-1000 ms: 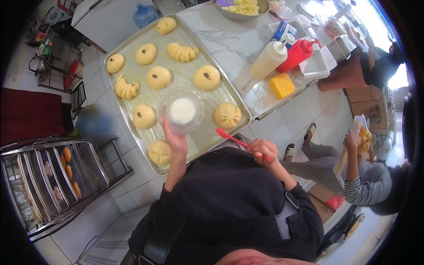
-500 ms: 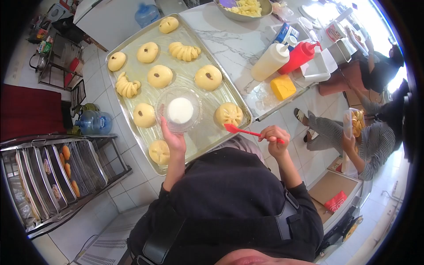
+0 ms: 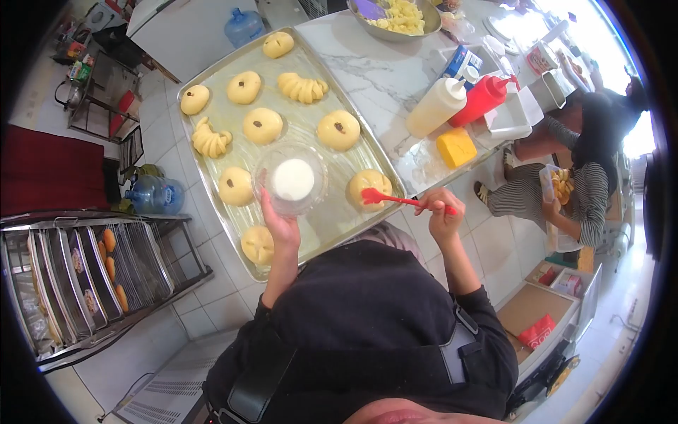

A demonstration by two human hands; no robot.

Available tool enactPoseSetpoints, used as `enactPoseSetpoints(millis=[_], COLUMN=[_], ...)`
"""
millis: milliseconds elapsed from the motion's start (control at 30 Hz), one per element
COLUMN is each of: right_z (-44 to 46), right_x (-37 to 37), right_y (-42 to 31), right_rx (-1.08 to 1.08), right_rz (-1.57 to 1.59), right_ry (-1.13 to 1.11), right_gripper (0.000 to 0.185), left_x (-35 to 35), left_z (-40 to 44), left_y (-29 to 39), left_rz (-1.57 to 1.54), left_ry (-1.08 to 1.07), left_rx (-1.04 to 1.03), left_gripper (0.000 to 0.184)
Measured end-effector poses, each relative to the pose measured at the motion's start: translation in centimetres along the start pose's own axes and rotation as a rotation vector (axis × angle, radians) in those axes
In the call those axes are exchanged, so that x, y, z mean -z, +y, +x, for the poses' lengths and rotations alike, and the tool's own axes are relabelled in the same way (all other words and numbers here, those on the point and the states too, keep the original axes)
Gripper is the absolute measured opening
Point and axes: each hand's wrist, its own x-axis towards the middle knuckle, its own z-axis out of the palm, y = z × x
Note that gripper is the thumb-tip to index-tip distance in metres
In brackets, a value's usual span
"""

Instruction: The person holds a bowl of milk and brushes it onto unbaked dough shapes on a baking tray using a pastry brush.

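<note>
Gripping a red brush (image 3: 397,199) now, closed tight in the right hand (image 3: 439,210), right of centre; poised with its tip right over the scored bun (image 3: 374,179), touching or not, impossible to tell; cradling a clear bowl (image 3: 318,177) of white contents (image 3: 293,179) in the left hand (image 3: 281,222), mid-frame, over the tray (image 3: 325,226); spotting a red bottle (image 3: 479,102) and a pale bottle (image 3: 436,107) on the counter (image 3: 346,56), upper right.

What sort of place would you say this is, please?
Probably a bakery kitchen: a large tray holds shaped dough pieces, a rack on the left holds browned baked goods, and squeeze bottles are on the marbled counter.
</note>
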Motion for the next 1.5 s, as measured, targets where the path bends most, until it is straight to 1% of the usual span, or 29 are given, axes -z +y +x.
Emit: enactPoseSetpoints(millis=[100,200,300,400,500,600,633,733,867,900,1000,1033,1133,1233,1300,1400,1433,1467,1500], right_z=[0.1,0.6,2.1,5.4,8.4,9.8,10.0,10.2,9.8,9.8,10.0,10.2,11.6,14.0,15.7,16.8,16.7,16.7,16.3], right_x=[0.8,1.9,3.1,2.6,-0.5,-4.3,-5.6,-9.2,-13.1,-13.7,-15.6,-16.3,-18.0,-20.6,-22.9,-28.4,-30.2,-32.0,-33.3], right_y=[0.3,0.6,0.3,-0.9,-2.1,-2.9,-3.2,-4.0,-3.7,-4.0,-3.5,-3.8,-4.8,-4.1,-2.2,0.5,2.2,3.8,4.6], right_rx=[0.038,0.052,0.001,0.025,0.011,0.036,-0.017,-0.075,-0.121,-0.097,-0.052,-0.089,-0.360,-0.415,-0.460,-0.439,-0.447,-0.454,-0.399], right_rz=[0.080,-0.083,0.151,0.320,0.430,0.464,0.511,0.458,0.407,0.422,0.353,0.328,0.507,0.586,0.647,0.676,0.667,0.657,0.650], right_ry=[-0.067,-0.214,-0.032,0.174,0.096,-0.104,-0.167,-0.369,-0.492,-0.452,-0.522,-0.523,-0.371,-0.264,-0.205,-0.118,-0.112,-0.105,-0.126], right_gripper=[0.042,0.047,0.046,0.039,0.034,0.030,0.028,0.035,0.037,0.036,0.035,0.035,0.034,0.036,0.036,0.033,0.033,0.033,0.033], left_x=[-0.1,0.0,0.0,-0.1,-0.3,-0.4,-0.1,0.5,2.1,2.4,3.3,3.8,5.4,6.6,7.7,9.4,9.8,10.6,11.6], left_z=[-0.2,-0.1,0.0,-0.1,-0.6,-1.1,-1.1,-1.4,-1.8,-1.8,-2.1,-2.1,-1.5,-1.1,-0.9,-0.9,-0.7,-0.6,-0.5], left_y=[0.1,0.0,0.0,0.0,0.0,0.6,0.6,1.4,2.4,2.6,3.7,3.8,4.3,5.2,6.0,7.1,7.4,7.5,7.5], left_rz=[0.003,0.012,0.004,0.007,-0.014,-0.045,-0.057,-0.063,-0.065,-0.066,-0.074,-0.085,-0.112,-0.146,-0.183,-0.240,-0.218,-0.240,-0.260], left_ry=[0.002,0.005,0.007,-0.021,-0.048,-0.067,-0.064,0.004,0.115,0.130,0.136,0.143,0.168,0.209,0.224,0.317,0.343,0.337,0.333], left_rx=[0.000,-0.004,-0.011,-0.015,-0.009,0.003,-0.005,-0.035,-0.040,-0.035,-0.073,-0.079,-0.115,-0.186,-0.247,-0.200,-0.250,-0.242,-0.233], left_gripper=[0.048,0.048,0.048,0.048,0.048,0.048,0.048,0.048,0.050,0.050,0.051,0.051,0.050,0.049,0.049,0.049,0.048,0.047,0.046])
